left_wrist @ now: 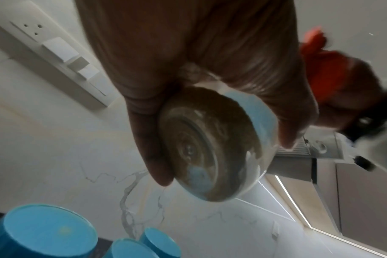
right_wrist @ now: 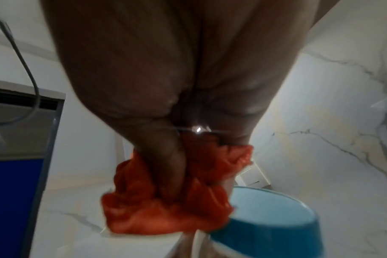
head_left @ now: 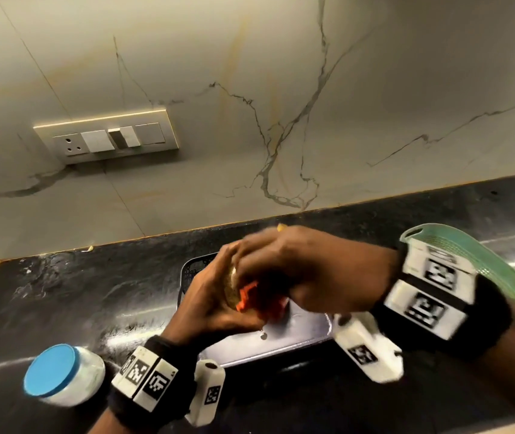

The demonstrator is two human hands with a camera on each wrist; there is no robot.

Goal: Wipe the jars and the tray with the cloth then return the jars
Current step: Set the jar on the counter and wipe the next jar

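From the head view, the left hand (head_left: 215, 296) is gripping a jar (head_left: 230, 289) just above the tray (head_left: 300, 332), which is sitting on the black counter (head_left: 71, 296). The right hand (head_left: 300, 274) is closing around an orange cloth (head_left: 250, 297) and pressing it against the jar, directly over the tray. Left of the tray, another jar with a blue lid (head_left: 51, 374) is standing on the counter. Right of the tray, a green basket (head_left: 481, 261) is showing behind the right wrist. A switch panel (head_left: 109, 136) is sitting on the wall beyond the tray.

From the left wrist view, the left hand (left_wrist: 199, 61) is wrapping its fingers and thumb around the jar (left_wrist: 201, 148), whose clear base is facing the camera with brown contents inside. The orange cloth (left_wrist: 325, 69) is showing to the right of the jar. Three blue lids (left_wrist: 44, 230) are sitting below it.

From the right wrist view, the right hand (right_wrist: 177, 69) is clutching the bunched cloth (right_wrist: 166, 200), and its fingers (right_wrist: 170, 165) are digging into the folds. A blue lid (right_wrist: 270, 218) is touching the cloth's right edge.
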